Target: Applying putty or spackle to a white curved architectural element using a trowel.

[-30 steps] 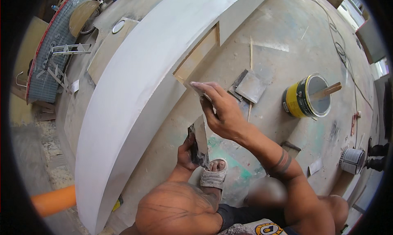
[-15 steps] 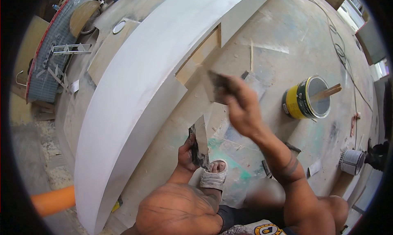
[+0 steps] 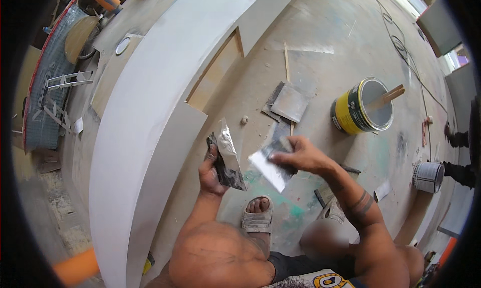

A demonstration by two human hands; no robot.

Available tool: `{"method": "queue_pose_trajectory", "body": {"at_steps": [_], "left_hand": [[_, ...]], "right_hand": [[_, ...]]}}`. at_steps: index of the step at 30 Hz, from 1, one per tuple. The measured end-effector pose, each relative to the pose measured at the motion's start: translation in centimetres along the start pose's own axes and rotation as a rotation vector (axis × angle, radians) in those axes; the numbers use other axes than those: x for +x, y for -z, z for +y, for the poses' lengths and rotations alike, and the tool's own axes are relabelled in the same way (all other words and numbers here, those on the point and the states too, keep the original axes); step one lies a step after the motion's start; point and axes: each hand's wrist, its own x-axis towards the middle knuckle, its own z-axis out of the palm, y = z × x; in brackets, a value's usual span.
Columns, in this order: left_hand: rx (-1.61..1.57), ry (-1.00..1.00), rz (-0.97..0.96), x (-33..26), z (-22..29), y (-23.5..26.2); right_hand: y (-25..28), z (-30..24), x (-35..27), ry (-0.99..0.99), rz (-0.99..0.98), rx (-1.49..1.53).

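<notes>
1. Black-edged scraper, raised above the floor just right of the long, curved white panel; white paste clings to the upper part of its grey blade. The left hand clasps the dark edge, thumb laid against it; the other fingers are largely hidden, and whether they are pressed together cannot be told.
2. Sandal, pale and strapped, worn on a foot below the two hands.
3. Second scraper, apart from the first; the bright blade points to the lower left, its upper part dark.
4. Flat plates, overlapping on the floor, across a thin wooden strip.
5. Right hand, pinching the second scraper's dark part, thumb on the visible face; the spacing of the fingers behind cannot be told.
6. Yellow-and-black can, grey inside, with a wooden stick projecting past its rim.
7. White container, smaller, near the right margin.
</notes>
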Motion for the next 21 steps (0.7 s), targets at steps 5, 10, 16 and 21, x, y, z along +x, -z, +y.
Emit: {"method": "queue_pose_trajectory", "body": {"at_steps": [5,10,16,21], "left_hand": [[0.236,-0.020,0.240,1.3,-1.6,0.6],[0.361,-0.219,0.366,3.9,-3.8,0.9],[1.798,-0.890,-0.275,5.8,-4.2,0.5],[0.765,-0.176,0.339,6.0,-8.2,-1.3]], "right_hand": [[2.7,-0.4,-1.8,0.102,0.235,0.273],[1.6,-0.3,-3.7,0.384,0.341,0.375],[0.1,2.2,-3.9,0.386,0.574,0.024],[0.4,2.3,-4.5,0.334,0.557,0.208]]}}
